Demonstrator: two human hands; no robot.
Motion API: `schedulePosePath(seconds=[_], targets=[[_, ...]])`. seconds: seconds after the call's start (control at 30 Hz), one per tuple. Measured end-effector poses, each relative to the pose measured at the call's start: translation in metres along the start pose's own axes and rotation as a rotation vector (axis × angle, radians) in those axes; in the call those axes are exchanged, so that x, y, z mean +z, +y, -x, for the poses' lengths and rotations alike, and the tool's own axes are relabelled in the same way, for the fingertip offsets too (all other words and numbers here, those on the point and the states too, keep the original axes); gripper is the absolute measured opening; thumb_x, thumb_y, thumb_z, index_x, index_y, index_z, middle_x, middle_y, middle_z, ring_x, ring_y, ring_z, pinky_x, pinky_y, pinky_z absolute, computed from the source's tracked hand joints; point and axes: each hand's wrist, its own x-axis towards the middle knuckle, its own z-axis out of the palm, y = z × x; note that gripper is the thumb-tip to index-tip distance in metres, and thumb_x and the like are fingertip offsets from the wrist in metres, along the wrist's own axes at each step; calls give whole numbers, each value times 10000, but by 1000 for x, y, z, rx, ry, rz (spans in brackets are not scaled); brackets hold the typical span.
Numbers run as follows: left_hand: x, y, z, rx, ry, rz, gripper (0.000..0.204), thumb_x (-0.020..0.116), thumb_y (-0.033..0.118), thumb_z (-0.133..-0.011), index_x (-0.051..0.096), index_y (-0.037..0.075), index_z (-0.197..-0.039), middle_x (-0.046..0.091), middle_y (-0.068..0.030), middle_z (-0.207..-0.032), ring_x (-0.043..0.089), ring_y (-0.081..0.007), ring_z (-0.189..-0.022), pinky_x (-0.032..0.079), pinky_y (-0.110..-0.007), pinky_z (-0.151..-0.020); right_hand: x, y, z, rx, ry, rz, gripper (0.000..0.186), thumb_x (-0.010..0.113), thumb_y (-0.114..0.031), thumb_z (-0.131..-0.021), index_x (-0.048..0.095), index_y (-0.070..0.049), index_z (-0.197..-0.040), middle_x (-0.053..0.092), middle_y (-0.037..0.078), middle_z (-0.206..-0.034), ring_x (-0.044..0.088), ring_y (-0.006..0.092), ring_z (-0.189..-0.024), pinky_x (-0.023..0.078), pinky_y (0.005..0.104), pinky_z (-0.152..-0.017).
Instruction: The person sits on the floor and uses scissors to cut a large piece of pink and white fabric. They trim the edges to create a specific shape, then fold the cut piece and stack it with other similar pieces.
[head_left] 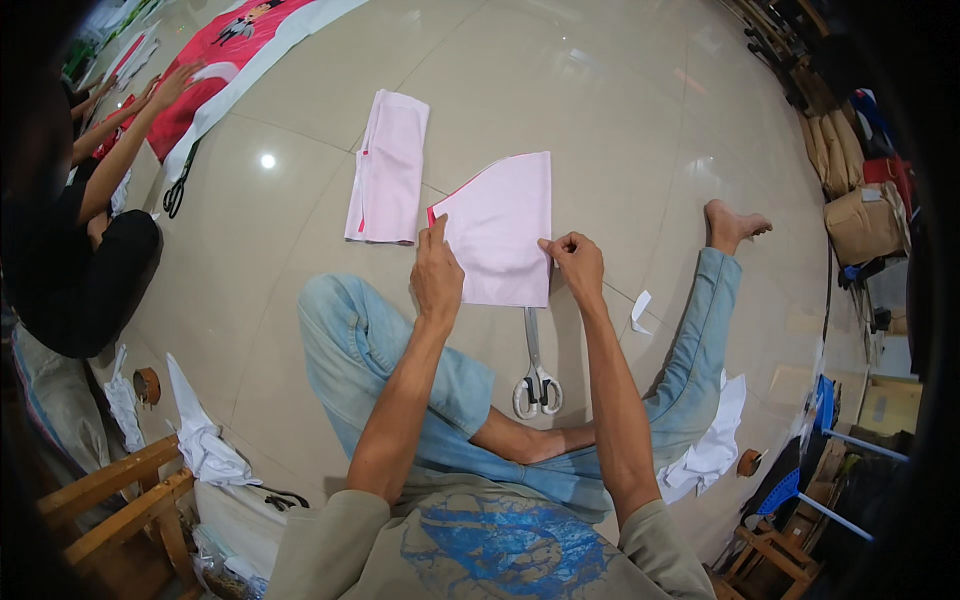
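Observation:
A pale pink cloth piece (500, 230) lies on the floor before me, with a red strip along its slanted upper left edge. My left hand (437, 275) is closed on its left corner, fingertips at the red edge. At the opposite side, my right hand (580, 268) pinches the cloth's right edge between thumb and fingers. Scissors with white and dark handles (538, 390) lie just below the cloth, their blade tips hidden by it. Beyond my left hand rests a folded pale pink cloth stack (388, 170) with small red marks.
At the left, another person's arms (130, 140) reach over a red printed cloth (240, 50); black-handled scissors (175, 195) lie nearby. White cloth scraps (207, 445) sit near a wooden frame (120, 480). A small white scrap (640, 312) lies right of my hand. Brown packages (865, 225) line the right side.

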Motion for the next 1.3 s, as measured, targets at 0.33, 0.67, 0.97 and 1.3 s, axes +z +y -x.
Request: schedulePosePath(seconds=[0.33, 0.67, 0.97, 1.3], targets=[[-2, -2, 4, 2, 82, -205, 366, 570, -28, -906, 623, 54, -1258, 585, -124, -1179, 602, -332, -1094, 503, -465, -888, 7, -1, -1, -85, 16, 152, 368, 820, -361, -805, 679, -23, -764, 669, 72, -711, 606, 187, -648, 489, 342, -659], [10, -3, 13, 262, -73, -200, 234, 640, 48, -892, 716, 83, -1111, 638, -46, -1129, 570, -248, -1044, 418, -405, -877, -4, -7, -27, -266, 179, 153, 166, 688, -122, -849, 656, -42, -991, 706, 149, -906, 692, 350, -806, 541, 440, -737], [5, -5, 9, 101, -49, -36, 228, 588, 112, -949, 710, 68, -1136, 678, -57, -1124, 599, -267, -1016, 420, -423, -897, 52, -102, 52, -451, -12, 193, 236, 664, -193, -923, 656, -31, -1093, 692, 165, -1004, 689, 361, -869, 543, 452, -771], [1, 0, 5, -1, -122, 18, 288, 598, 147, -951, 670, 70, -1219, 654, -101, -1161, 600, -303, -1053, 432, -459, -927, 67, -49, 28, -121, 153, 245, 271, 679, -212, -925, 623, 13, -1066, 684, 189, -976, 679, 343, -899, 528, 424, -790]])
